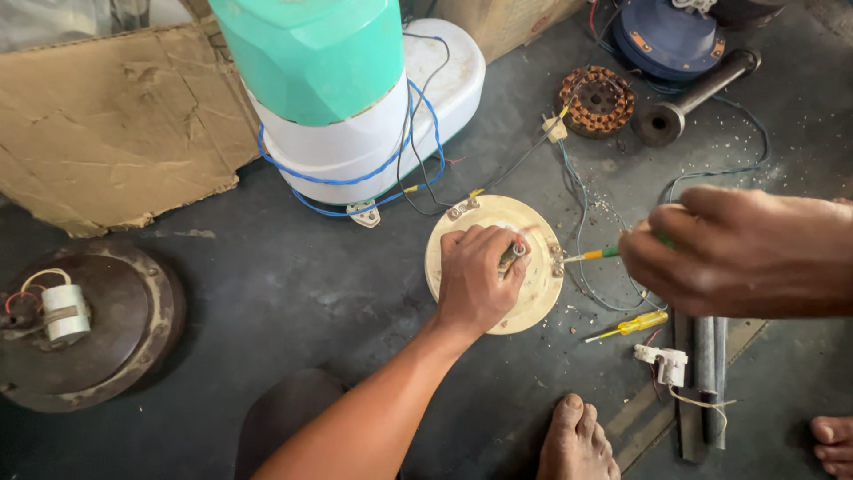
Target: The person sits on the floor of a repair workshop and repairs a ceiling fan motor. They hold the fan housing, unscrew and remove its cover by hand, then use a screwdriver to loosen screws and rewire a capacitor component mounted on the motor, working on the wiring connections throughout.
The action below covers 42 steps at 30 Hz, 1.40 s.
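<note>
Clenched left hand [478, 277] pins the cream disc [538, 298]; right hand [737, 253] grips a green screwdriver [593, 255].

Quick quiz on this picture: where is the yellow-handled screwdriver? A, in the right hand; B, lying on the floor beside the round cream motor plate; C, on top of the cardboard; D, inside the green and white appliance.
B: the yellow-handled screwdriver lies loose on the floor just right of the cream motor plate, below the right hand, which holds a green-handled one.
</note>
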{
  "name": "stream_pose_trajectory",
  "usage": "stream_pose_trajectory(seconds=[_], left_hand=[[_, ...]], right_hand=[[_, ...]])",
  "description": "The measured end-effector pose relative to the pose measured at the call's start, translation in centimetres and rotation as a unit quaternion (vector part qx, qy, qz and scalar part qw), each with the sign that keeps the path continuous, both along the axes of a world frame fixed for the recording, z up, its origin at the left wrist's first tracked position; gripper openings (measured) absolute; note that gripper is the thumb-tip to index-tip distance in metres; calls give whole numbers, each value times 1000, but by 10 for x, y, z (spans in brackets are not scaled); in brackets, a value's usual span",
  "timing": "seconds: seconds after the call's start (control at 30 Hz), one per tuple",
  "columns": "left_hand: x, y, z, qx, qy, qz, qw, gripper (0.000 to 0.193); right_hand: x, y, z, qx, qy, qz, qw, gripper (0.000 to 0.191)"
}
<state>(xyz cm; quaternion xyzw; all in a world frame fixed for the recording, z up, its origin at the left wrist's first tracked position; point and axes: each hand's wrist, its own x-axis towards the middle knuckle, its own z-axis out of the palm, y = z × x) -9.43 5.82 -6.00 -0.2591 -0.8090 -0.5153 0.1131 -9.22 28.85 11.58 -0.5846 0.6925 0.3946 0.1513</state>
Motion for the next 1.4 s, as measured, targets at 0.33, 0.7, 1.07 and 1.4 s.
stream_pose_trajectory(seconds=[0.33,0.7,1.07,1.4], left_hand=[[-3,6,-2,65,-21,7,998,22],[-7,8,-7,45,-37,-2,998,30],[0,16,-3,24,-3,-12,1000,21],[2,18,3,15,0,-32,999,18]], right_hand=[[-21,-12,9,31,45,-579,813,46],[-10,2,9,81,43,36,995,33],[-10,16,6,20,36,-566,824,46],[6,29,-3,38,103,-49,993,42]])
